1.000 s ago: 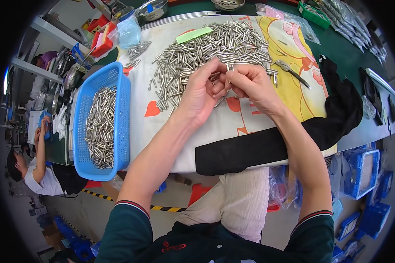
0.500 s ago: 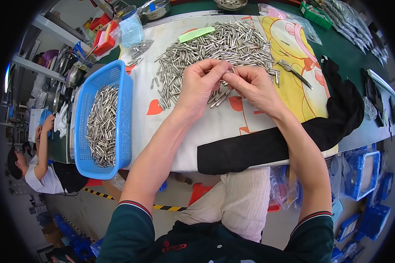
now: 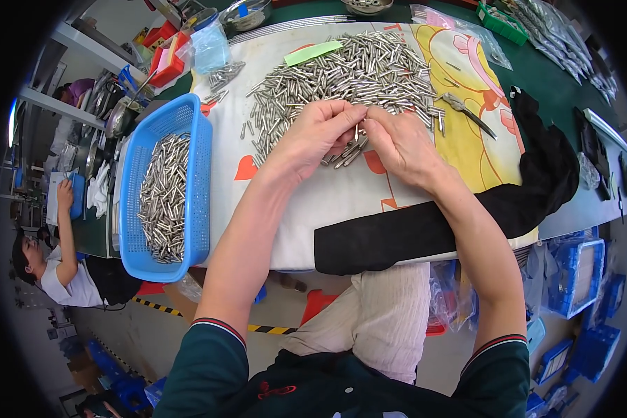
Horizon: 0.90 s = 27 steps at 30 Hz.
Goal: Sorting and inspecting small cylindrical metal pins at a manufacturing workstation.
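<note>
Cloth-covered surface (image 3: 292,230): one metal pin (image 3: 357,132), near pin pile (image 3: 369,76), long axis near-to-far, visible end toward the person; left hand (image 3: 320,132) pinches it; right hand (image 3: 400,143) meets left fingertips, grip unclear.

Left hand (image 3: 317,136): right of the blue mesh basket (image 3: 201,174), fingers curled, thumb and index finger pinched together.
Right hand (image 3: 404,146): farther right of the basket, fingers bent, thumb pointing away from the body, tips partly hidden.
Fingertips (image 3: 356,115): both sets meeting or nearly so.
Left forearm (image 3: 242,237): bare, slanting up beside the basket.
Right forearm (image 3: 477,237): bare, well apart from the basket, angled inward.
</note>
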Each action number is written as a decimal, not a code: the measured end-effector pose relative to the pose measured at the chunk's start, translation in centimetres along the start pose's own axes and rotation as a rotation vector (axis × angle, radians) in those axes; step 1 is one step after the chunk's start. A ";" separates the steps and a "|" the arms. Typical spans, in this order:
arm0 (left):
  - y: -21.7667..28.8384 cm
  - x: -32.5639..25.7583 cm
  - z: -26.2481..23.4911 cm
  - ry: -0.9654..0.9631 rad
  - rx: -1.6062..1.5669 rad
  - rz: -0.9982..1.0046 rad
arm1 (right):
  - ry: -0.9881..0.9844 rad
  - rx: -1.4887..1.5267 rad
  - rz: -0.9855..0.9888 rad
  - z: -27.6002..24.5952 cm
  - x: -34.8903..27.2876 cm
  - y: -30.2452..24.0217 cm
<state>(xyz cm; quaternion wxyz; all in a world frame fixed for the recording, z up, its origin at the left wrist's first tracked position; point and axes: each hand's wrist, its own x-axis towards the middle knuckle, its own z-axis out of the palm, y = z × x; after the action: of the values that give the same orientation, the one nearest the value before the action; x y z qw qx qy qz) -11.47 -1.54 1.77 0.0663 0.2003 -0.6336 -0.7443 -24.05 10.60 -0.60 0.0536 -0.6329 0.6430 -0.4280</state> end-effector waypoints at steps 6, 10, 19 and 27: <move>-0.6 0.4 -0.5 -0.005 -0.222 0.036 | 0.076 -0.043 0.006 -0.1 0.2 -0.3; -1.2 1.1 -1.0 -0.156 -0.578 0.009 | 0.273 0.055 -0.007 0.4 0.3 0.9; -1.7 1.5 -0.9 -0.175 -0.819 -0.039 | 0.431 -0.004 0.053 0.2 0.5 1.8; -0.9 0.3 -1.4 -0.204 -0.992 0.165 | 0.546 -0.035 0.058 -0.5 1.2 2.9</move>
<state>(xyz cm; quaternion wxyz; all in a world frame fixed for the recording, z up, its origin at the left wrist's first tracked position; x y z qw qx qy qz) -11.09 -2.80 0.65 0.1499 0.0204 -0.2213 -0.9634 -26.81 9.35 -1.52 -0.1207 -0.4764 0.6588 -0.5697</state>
